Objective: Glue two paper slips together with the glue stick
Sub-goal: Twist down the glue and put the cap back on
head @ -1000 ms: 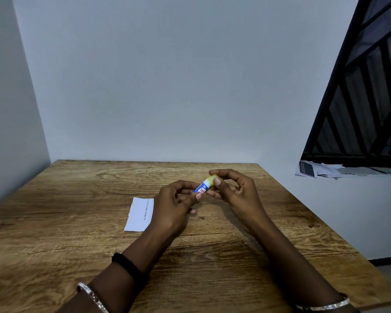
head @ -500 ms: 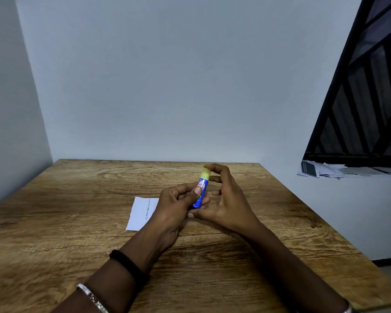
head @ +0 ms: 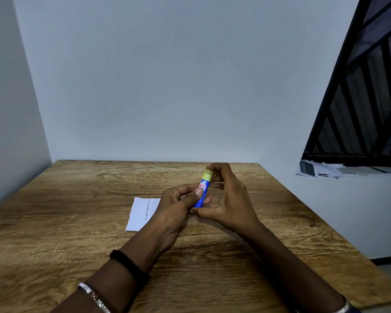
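A blue glue stick point(head: 203, 193) with a yellow cap point(head: 207, 176) stands nearly upright above the middle of the wooden table point(head: 77, 233). My left hand point(head: 178, 206) grips its blue body between thumb and fingers. My right hand point(head: 228, 197) pinches the yellow cap from above, with its lower fingers under the stick's base. A white paper slip point(head: 141, 213) with a line of print lies flat on the table just left of my left hand, which partly covers it. A second slip is not visible.
White walls close off the table's far and left sides. At the right, a ledge under a dark barred window holds loose papers point(head: 318, 170). The table's right edge runs diagonally toward the near right corner.
The glue stick has turned from a slanted pose to nearly upright. My right hand has shifted from the stick's side to gripping the cap from above. The slip has not moved.
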